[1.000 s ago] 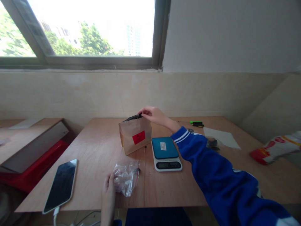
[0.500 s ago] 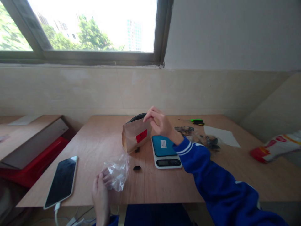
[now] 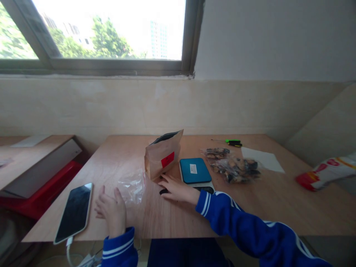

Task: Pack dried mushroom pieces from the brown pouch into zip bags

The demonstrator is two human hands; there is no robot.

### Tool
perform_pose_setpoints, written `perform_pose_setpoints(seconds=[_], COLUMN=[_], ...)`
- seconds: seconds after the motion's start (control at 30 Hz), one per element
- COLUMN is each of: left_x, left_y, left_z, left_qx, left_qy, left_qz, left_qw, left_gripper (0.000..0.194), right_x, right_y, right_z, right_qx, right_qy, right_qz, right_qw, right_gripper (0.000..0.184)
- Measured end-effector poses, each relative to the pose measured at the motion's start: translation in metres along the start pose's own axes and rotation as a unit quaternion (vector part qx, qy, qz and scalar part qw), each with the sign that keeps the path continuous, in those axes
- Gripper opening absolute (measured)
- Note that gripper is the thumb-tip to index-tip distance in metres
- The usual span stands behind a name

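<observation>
My right hand [image 3: 176,190] rests low on the wooden table [image 3: 278,200], fingers reaching over a small dark piece [image 3: 163,191] in front of the brown paper bag [image 3: 162,159] with a red label. Whether those fingers are closed on the piece is hidden. My left hand [image 3: 109,210] lies on the table with fingers spread, holding nothing, just left of a crumpled clear plastic bag [image 3: 132,185]. The paper bag stands open at its top. A small scale [image 3: 194,171] with a blue platform sits right of the bag, its display partly behind my right hand.
A phone [image 3: 74,211] on a cable lies at the table's near left edge. Clear bags of dark pieces [image 3: 233,166], a white sheet [image 3: 263,159] and a green-handled tool [image 3: 233,142] lie at the back right. A red-and-white packet [image 3: 325,172] sits far right. A red box [image 3: 41,196] stands left.
My right hand left the top of the paper bag and came down to the dark piece on the table. My left hand let go of the plastic bag and opened beside it.
</observation>
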State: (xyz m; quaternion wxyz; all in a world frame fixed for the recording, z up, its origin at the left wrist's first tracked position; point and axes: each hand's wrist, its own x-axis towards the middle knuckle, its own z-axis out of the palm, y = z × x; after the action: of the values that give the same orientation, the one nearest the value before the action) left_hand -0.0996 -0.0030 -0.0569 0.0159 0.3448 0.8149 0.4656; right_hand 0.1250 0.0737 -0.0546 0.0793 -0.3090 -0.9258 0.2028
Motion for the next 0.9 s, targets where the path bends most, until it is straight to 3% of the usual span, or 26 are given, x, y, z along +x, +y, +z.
perform_pose_setpoints(seconds=[0.07, 0.17, 0.23, 0.33, 0.43, 0.53, 0.63, 0.73, 0.8, 0.9], left_x=[0.001, 0.002, 0.001, -0.003, -0.001, 0.010, 0.021, 0.023, 0.018, 0.008], left_y=[0.006, 0.003, -0.007, -0.022, -0.029, -0.028, -0.022, -0.007, 0.010, 0.048], left_z=[0.001, 0.013, 0.027, 0.046, 0.055, 0.054, 0.049, 0.041, 0.033, 0.015], left_qx=[-0.017, 0.008, 0.116, 0.218, 0.309, 0.312, 0.279, 0.238, 0.191, 0.073], left_qy=[0.027, -0.082, -0.181, -0.254, -0.301, -0.323, -0.289, -0.176, -0.094, -0.044], left_qz=[0.125, 0.256, 0.273, 0.278, 0.278, 0.265, 0.247, 0.268, 0.284, 0.308], left_qw=[0.992, 0.963, 0.937, 0.900, 0.858, 0.853, 0.882, 0.917, 0.935, 0.947], left_gripper=[0.057, 0.047, 0.045, 0.044, 0.049, 0.050, 0.049, 0.047, 0.042, 0.038], right_x=[0.002, 0.003, 0.004, 0.006, 0.008, 0.009, 0.009, 0.009, 0.010, 0.009], right_y=[0.005, 0.013, 0.017, 0.022, 0.024, 0.023, 0.024, 0.029, 0.032, 0.031], right_z=[-0.001, 0.002, 0.005, 0.007, 0.001, -0.007, -0.012, -0.010, -0.008, -0.014], right_qx=[0.005, 0.014, 0.025, 0.048, 0.039, -0.003, 0.008, 0.061, 0.076, 0.102], right_qy=[0.014, 0.036, 0.047, 0.055, 0.050, 0.048, 0.042, 0.027, 0.019, 0.030], right_qz=[-0.011, -0.022, -0.027, -0.013, 0.007, 0.003, 0.004, 0.007, 0.003, -0.009], right_qw=[1.000, 0.999, 0.998, 0.997, 0.998, 0.999, 0.999, 0.998, 0.997, 0.994], right_gripper=[0.032, 0.019, 0.014, 0.018, 0.019, 0.016, 0.017, 0.019, 0.018, 0.016])
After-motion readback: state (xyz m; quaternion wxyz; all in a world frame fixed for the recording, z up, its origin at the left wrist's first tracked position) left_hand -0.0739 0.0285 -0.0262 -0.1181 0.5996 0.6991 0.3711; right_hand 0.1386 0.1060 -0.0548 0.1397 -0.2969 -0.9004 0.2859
